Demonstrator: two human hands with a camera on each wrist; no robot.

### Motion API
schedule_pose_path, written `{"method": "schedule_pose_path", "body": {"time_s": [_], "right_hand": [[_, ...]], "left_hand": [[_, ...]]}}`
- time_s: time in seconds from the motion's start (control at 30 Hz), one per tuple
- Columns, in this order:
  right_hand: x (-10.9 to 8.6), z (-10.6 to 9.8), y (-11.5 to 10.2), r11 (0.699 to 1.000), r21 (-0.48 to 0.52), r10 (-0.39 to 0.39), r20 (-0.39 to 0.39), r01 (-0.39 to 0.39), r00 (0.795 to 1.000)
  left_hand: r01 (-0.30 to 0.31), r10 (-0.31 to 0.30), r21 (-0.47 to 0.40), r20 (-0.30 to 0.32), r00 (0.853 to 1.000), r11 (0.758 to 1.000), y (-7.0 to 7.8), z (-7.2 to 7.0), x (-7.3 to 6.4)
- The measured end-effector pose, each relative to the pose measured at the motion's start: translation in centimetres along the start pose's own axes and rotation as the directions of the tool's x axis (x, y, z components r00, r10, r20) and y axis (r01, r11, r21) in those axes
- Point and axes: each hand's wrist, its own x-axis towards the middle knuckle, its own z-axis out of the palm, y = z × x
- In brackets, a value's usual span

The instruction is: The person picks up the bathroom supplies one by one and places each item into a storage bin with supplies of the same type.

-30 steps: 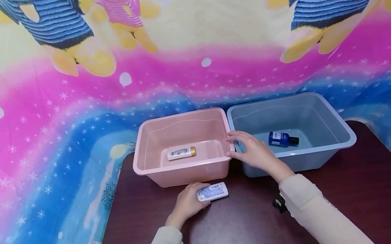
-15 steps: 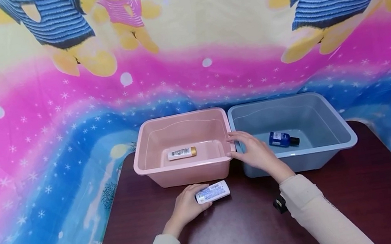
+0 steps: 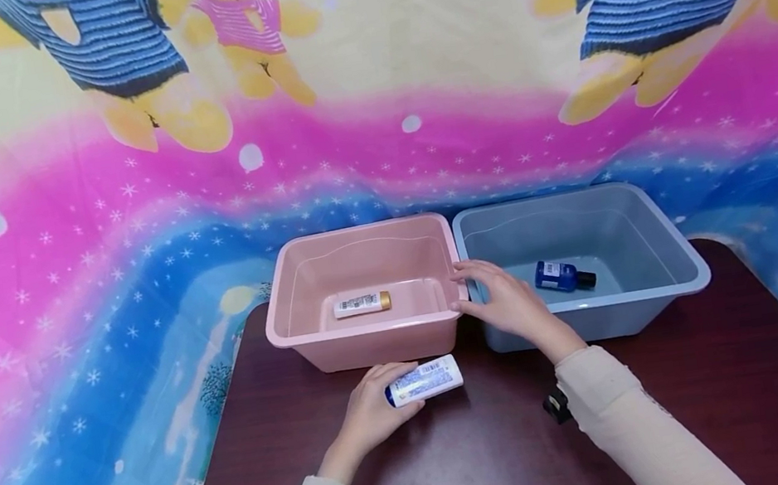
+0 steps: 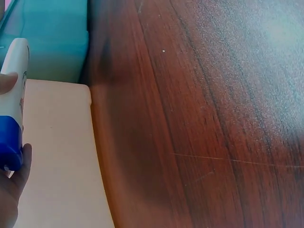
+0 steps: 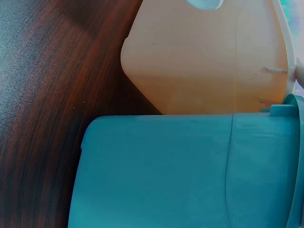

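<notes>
My left hand (image 3: 369,413) grips a white bottle (image 3: 434,378) with a blue cap, near the front of the pink bin (image 3: 372,330). The bottle lies tilted, its blue cap end toward the palm and its printed label up. In the left wrist view, fingers (image 4: 8,81) cross the white bottle (image 4: 19,61) above its blue cap (image 4: 9,137). Where the two bins meet, my right hand (image 3: 507,304) rests on the pink bin's right rim, thumb and fingers apart. Only a fingertip (image 5: 299,72) of it shows in the right wrist view.
Inside the pink bin lies a white tube (image 3: 359,306) with a gold cap. The grey-blue bin (image 3: 594,301) beside it holds a dark blue bottle (image 3: 562,276) with a black cap. Both stand on a dark wooden table (image 3: 481,455), before a patterned cloth backdrop (image 3: 346,157).
My left hand has lifted and turned the white bottle slightly, showing more of its blue cap; the wrist has shifted a little left. The right hand stays on the rim.
</notes>
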Motion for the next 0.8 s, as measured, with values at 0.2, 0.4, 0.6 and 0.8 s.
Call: {"method": "schedule_pose_path", "body": {"time_s": [0.2, 0.4, 0.6, 0.8], "right_hand": [[0.0, 0.1, 0.1, 1.000, 0.005, 0.014, 0.009, -0.014, 1.000], [0.0, 0.1, 0.1, 1.000, 0.009, 0.010, 0.008, -0.011, 1.000], [0.0, 0.1, 0.2, 1.000, 0.007, 0.013, 0.007, -0.013, 1.000], [0.0, 0.2, 0.2, 1.000, 0.004, 0.014, 0.003, -0.014, 1.000]], "left_hand": [[-0.035, 0.033, -0.031, -0.067, 0.997, 0.999, 0.4, -0.7, -0.3], [-0.068, 0.062, -0.042, -0.134, 0.989, 0.997, 0.8, -1.6, -0.5], [-0.107, 0.102, -0.027, -0.144, 0.984, 0.994, 1.1, -2.4, -0.7], [-0.169, 0.166, -0.009, -0.140, 0.976, 0.986, 1.4, -3.3, -0.9]]}}
